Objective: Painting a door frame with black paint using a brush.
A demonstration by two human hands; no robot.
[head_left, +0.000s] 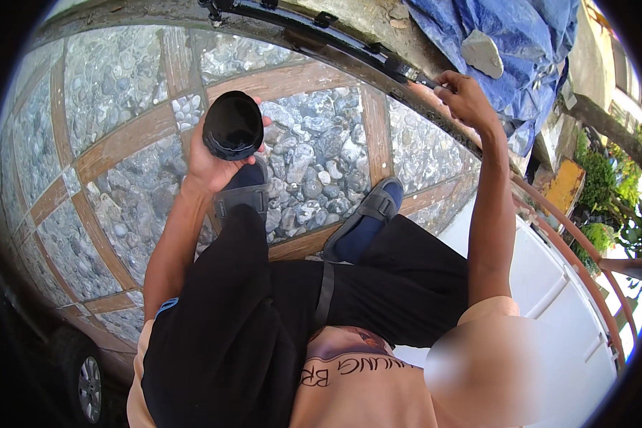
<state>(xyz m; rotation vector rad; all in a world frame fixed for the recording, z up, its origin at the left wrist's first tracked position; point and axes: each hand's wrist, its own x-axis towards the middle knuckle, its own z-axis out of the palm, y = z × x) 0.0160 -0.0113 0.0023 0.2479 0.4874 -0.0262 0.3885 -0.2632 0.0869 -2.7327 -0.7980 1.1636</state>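
My left hand (205,162) is wrapped around a round black cup (232,128), with dark, glossy liquid inside that looks like black paint. It is held out over the paving in front of my left foot. At the upper right, my right hand (465,101) pinches the handle of a paintbrush (409,72). The brush's dark bristles are against or very close to a long, glossy black metal bar (307,37), which runs across the top of the view with small brackets along it. Contact between bristles and bar is hard to make out.
Pebble-set paving (310,153) with brown strips lies below. A crumpled blue tarp (506,32) with a stone (482,54) on it lies beyond the bar. To my right are a white panel (549,321), a reddish railing (574,250) and plants. A car wheel (89,389) shows lower left.
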